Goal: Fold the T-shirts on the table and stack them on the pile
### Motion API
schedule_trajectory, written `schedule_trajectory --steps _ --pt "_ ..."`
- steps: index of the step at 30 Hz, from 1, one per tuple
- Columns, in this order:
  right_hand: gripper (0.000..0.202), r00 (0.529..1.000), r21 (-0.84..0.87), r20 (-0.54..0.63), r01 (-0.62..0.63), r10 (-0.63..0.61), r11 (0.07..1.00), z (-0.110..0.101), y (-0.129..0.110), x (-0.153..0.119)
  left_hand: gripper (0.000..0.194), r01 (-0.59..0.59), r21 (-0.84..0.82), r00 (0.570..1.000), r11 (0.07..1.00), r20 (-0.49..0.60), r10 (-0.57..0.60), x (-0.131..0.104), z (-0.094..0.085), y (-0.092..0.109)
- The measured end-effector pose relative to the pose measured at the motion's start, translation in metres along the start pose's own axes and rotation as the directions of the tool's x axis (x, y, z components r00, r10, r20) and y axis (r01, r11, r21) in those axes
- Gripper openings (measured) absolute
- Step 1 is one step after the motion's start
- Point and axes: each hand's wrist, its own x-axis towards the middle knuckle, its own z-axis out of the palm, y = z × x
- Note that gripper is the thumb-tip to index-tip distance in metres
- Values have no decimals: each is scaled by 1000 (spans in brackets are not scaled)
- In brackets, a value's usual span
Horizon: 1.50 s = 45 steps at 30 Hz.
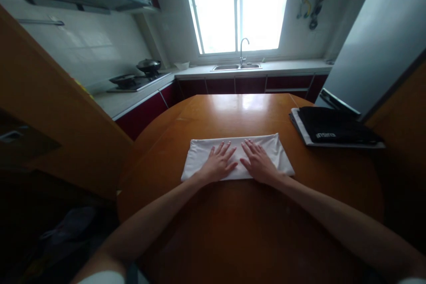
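A white cloth item, folded into a flat rectangle, lies on the wooden table in front of me; its exact kind does not show. My left hand rests palm down on its left-middle part, fingers spread. On the right-middle part lies my right hand, also flat with the fingers extended. The thumbs point toward each other with a strip of cloth between them. Some creases show near the cloth's right end and left edge.
The round-ended wooden table fills the foreground. Folded black and white fabric is stacked at its right side. Beyond stand a counter with a sink, a stove with a wok, and a fridge at the right.
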Motion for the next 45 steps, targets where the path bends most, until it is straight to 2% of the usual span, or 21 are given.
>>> schedule_trajectory --steps 2,4,6,9,11,14,19,24,27,30,35,39,42,45 --pt "65 993 3 121 6 -6 1000 11 -8 -4 66 18 3 995 1000 97 -18 -2 5 5" --pt "67 985 14 175 -11 9 1000 14 -8 -4 67 31 -11 993 999 118 -30 0 4 0" --pt "67 986 28 161 -36 31 999 11 -2 1 64 36 -16 998 999 61 -34 4 0 -9" --pt "64 995 18 65 -75 74 997 2 15 12 60 81 33 996 996 -38 -80 12 -3 -22" --pt "63 990 -24 26 -138 138 990 -2 30 18 60 129 56 992 990 -18 -128 15 -3 -31" --pt "63 968 -76 72 -234 240 969 -3 48 22 62 158 46 986 986 45 -160 14 -3 -41" --pt "67 961 -111 35 -268 274 957 -3 57 24 65 239 116 968 964 50 -246 9 -10 -59" --pt "69 940 -141 128 -298 316 944 -5 70 25 67 294 122 949 948 78 -305 8 -10 -67" --pt "70 934 -127 93 -332 344 935 -4 84 23 70 334 120 938 935 55 -342 9 -7 -72" --pt "66 927 -85 104 -352 360 932 -4 100 22 68 361 112 930 926 37 -367 10 -6 -87" --pt "57 912 -6 -17 -410 410 912 -5 123 26 54 456 12 886 890 -103 -453 7 -17 -133" --pt "50 899 8 -10 -438 438 899 -2 135 27 44 478 -29 869 878 -132 -477 2 -28 -165" --pt "48 901 9 -23 -433 433 901 0 140 27 37 492 -65 851 868 -173 -495 1 -29 -173" --pt "45 914 6 -30 -405 405 914 1 144 28 29 495 -105 839 862 -201 -506 3 -26 -172"
